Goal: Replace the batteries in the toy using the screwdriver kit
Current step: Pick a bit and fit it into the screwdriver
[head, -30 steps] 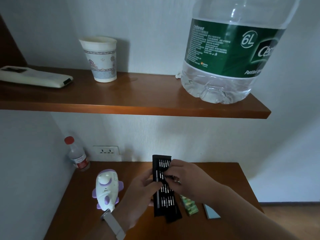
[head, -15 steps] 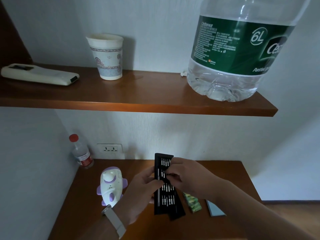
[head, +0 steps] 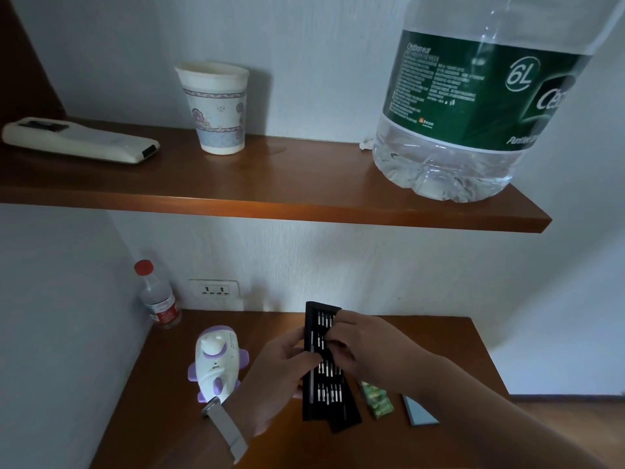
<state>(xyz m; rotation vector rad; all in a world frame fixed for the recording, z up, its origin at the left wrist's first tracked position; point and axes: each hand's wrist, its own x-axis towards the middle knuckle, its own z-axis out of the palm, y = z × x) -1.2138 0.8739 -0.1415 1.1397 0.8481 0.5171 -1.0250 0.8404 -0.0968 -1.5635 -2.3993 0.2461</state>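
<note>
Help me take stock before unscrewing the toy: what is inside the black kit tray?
Rows of small silver bits sit in the black kit tray. The right hand and left hand cover the middle rows, so any bit being picked there is hidden.

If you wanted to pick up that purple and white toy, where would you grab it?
Probably across the white body of the toy, from above, between the wings. It lies flat on the desk, so its underside is out of reach, and the wings stick out sideways, awkward to pinch.
</note>
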